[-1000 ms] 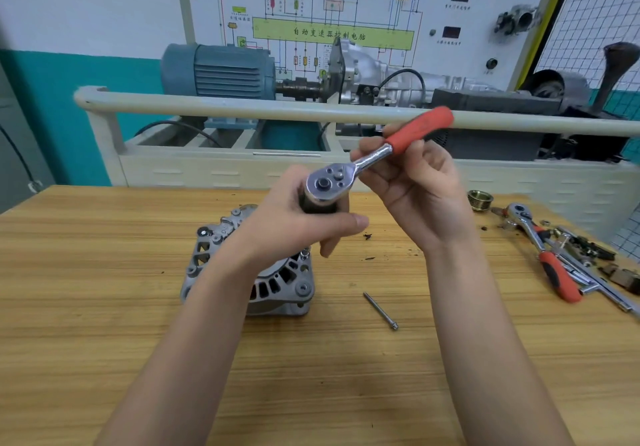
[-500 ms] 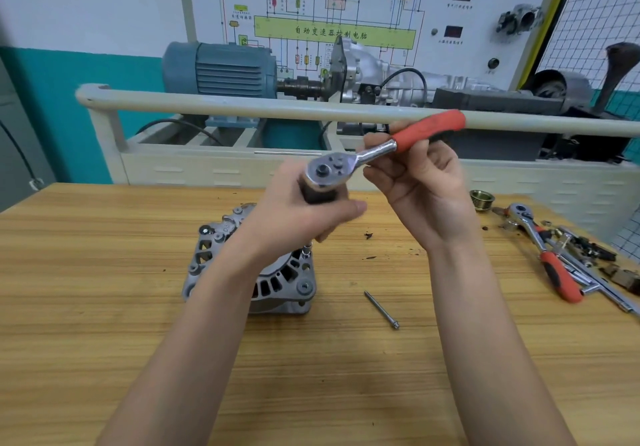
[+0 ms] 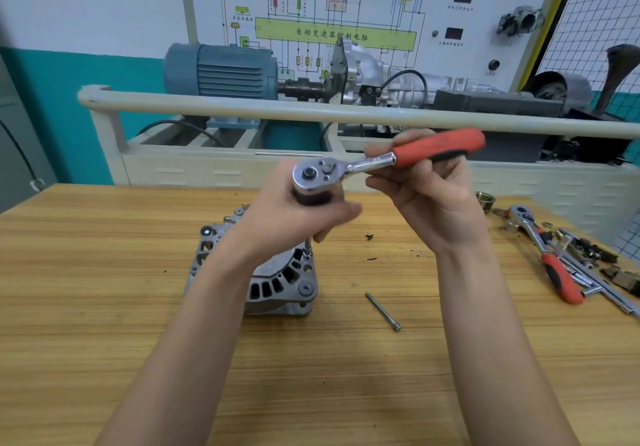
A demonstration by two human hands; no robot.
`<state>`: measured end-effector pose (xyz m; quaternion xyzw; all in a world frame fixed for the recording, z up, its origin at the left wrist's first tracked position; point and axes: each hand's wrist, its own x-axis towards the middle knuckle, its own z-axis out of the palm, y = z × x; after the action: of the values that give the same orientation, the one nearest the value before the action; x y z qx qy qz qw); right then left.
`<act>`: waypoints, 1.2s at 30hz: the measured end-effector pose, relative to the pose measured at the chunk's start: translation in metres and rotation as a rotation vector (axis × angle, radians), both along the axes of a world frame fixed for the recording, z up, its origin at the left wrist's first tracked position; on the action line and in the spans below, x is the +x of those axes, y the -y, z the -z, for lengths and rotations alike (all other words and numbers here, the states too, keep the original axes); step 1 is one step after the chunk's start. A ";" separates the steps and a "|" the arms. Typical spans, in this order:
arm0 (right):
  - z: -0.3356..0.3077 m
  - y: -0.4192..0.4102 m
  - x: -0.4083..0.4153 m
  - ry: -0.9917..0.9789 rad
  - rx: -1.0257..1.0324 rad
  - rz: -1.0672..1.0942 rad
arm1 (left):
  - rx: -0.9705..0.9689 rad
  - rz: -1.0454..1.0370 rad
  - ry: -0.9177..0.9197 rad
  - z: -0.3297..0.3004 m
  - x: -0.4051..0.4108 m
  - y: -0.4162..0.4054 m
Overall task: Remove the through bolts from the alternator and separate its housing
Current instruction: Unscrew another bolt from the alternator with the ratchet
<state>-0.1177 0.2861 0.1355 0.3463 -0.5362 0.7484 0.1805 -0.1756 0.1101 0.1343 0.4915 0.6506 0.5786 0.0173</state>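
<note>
While my left hand (image 3: 294, 217) curls around the dark socket under the ratchet head, my right hand (image 3: 433, 196) pinches the red-handled chrome ratchet wrench (image 3: 381, 159) at its grip, handle pointing toward 2 o'clock. Below, the grey cast-aluminium alternator (image 3: 277, 282) sits on the wooden workbench (image 3: 104, 307), a half-raised through bolt (image 3: 307, 249) standing at its 1 o'clock corner. A loose steel bolt (image 3: 382, 311) lies at the alternator's 3 o'clock; a second red-handled ratchet (image 3: 547, 255) rests farther right.
</note>
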 end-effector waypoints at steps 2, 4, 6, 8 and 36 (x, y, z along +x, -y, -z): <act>0.000 0.006 -0.003 0.054 -0.063 0.042 | -0.071 0.068 -0.026 -0.001 0.003 0.002; 0.002 0.010 -0.006 0.086 -0.104 0.063 | -0.067 0.071 -0.016 -0.002 0.005 0.001; 0.002 0.012 -0.007 0.087 -0.124 0.066 | -0.018 0.028 0.017 -0.001 0.005 -0.002; 0.002 0.011 -0.006 0.065 -0.130 0.061 | 0.052 -0.002 0.069 -0.001 0.005 -0.004; 0.003 0.011 -0.007 0.074 -0.138 0.043 | -0.074 0.069 -0.005 0.000 0.005 -0.003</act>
<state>-0.1247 0.2753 0.1324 0.2935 -0.4971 0.7917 0.2000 -0.1704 0.1128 0.1343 0.5143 0.6542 0.5520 0.0536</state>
